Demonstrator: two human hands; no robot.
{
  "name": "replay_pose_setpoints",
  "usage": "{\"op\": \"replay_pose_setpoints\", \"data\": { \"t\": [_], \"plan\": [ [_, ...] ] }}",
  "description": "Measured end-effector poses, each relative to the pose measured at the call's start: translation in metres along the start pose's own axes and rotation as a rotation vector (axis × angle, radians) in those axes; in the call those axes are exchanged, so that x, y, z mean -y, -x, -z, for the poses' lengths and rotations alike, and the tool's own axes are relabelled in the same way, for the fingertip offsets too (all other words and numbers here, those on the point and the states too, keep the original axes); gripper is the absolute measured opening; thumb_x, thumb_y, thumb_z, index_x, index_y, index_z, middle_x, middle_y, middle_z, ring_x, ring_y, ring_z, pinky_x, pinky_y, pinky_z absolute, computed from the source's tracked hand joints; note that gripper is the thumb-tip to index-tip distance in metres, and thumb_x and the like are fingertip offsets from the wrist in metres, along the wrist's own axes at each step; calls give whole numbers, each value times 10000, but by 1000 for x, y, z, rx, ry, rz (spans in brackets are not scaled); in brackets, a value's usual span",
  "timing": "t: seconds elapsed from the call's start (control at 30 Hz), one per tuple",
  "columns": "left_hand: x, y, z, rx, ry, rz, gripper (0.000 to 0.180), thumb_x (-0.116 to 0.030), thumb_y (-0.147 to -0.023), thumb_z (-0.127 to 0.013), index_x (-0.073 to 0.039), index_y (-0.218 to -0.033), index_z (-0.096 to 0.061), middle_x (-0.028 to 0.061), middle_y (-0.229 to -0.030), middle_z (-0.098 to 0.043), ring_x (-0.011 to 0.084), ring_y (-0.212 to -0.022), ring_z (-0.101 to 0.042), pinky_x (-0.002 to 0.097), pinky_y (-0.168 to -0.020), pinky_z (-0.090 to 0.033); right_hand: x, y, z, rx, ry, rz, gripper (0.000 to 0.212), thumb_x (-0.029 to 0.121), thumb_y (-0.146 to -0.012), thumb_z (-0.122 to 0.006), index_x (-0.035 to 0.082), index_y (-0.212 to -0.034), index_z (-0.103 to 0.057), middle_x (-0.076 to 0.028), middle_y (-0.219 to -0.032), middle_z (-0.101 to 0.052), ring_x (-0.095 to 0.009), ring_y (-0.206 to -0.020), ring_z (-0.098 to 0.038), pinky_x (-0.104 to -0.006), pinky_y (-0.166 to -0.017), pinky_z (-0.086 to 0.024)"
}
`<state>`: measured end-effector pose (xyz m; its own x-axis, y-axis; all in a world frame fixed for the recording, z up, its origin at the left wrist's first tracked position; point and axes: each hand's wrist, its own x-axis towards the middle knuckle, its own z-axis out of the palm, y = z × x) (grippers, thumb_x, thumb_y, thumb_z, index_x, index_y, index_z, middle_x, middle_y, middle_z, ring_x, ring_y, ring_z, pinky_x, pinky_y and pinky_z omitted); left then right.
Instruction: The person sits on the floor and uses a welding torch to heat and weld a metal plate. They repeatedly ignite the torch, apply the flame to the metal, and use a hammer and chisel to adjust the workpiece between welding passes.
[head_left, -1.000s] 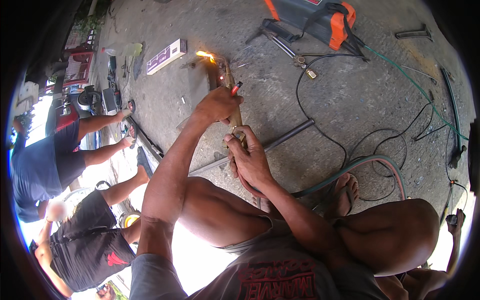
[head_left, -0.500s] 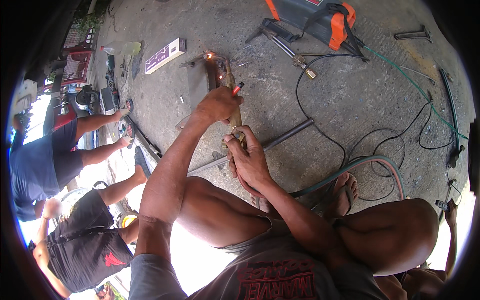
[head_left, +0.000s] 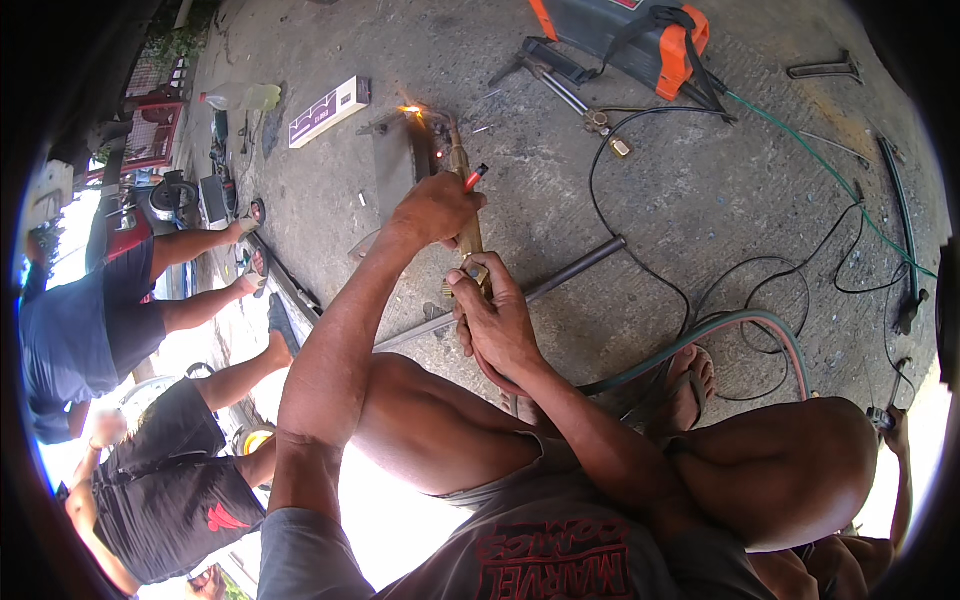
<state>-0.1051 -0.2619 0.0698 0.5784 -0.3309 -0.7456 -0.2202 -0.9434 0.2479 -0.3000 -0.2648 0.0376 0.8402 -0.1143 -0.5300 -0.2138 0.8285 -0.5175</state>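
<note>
Over the concrete floor (head_left: 545,190), near a grey metal piece (head_left: 395,168), a torch (head_left: 459,156) is held, its flame (head_left: 410,109) apparently being adjusted; a careful turn of its valve seems called for. Torch and red lighter (head_left: 475,177) are gripped by the left hand (head_left: 437,210), the torch's rear by the closed right hand (head_left: 500,312).

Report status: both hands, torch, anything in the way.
Left hand gripping torch, red lighter in same grip. Right hand gripping torch's rear. Torch lit, flame showing. Metal bar on ground beneath right hand.
</note>
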Motion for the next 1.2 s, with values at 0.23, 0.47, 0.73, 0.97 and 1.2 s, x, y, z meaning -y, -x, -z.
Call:
{"op": "replay_pose_setpoints", "data": {
  "t": [0.23,0.47,0.73,0.97,1.2],
  "plan": [
    [-7,6,3,10,-27,20,500,-374,-1041,-666,125,-1040,-685,248,-907,-750,324,-785,-805,413,-643,-629,5,2,-1,1,40,-3,285,272,-1078,-660,82,-1244,-527,-1,-666,-535,-81,-459,-510,-292,-390,-416],
    [0,-1,1,8,-131,-39,506,-383,-1041,-661,119,-1091,-690,245,-1003,-735,307,-819,-806,417,-648,-627,1,0,2,-1,63,9,308,282,-1078,-663,82,-1265,-521,-5,-670,-542,-82,-461,-516,-297,-384,-423],
    [-3,5,1,22,-9,1,514,-392,-1048,-656,120,-1090,-665,260,-1099,-682,337,-859,-801,427,-663,-629,-2,0,1,-7,49,30,359,288,-1074,-669,64,-1308,-513,-13,-658,-546,-87,-444,-511,-300,-381,-412],
    [3,-2,2,41,-122,-52,520,-392,-1046,-657,125,-1096,-663,258,-1089,-696,331,-850,-802,419,-679,-637,1,-1,0,-8,83,26,344,273,-1078,-660,59,-1304,-513,-14,-646,-536,-88,-439,-509,-303,-381,-407],
    [-9,5,2,36,-85,-3,508,-375,-1056,-641,126,-1140,-664,261,-1135,-670,319,-938,-792,412,-734,-654,3,0,-1,-19,74,28,339,270,-1078,-662,61,-1298,-511,-10,-631,-525,-90,-429,-498,-306,-379,-404]
  ]
}}
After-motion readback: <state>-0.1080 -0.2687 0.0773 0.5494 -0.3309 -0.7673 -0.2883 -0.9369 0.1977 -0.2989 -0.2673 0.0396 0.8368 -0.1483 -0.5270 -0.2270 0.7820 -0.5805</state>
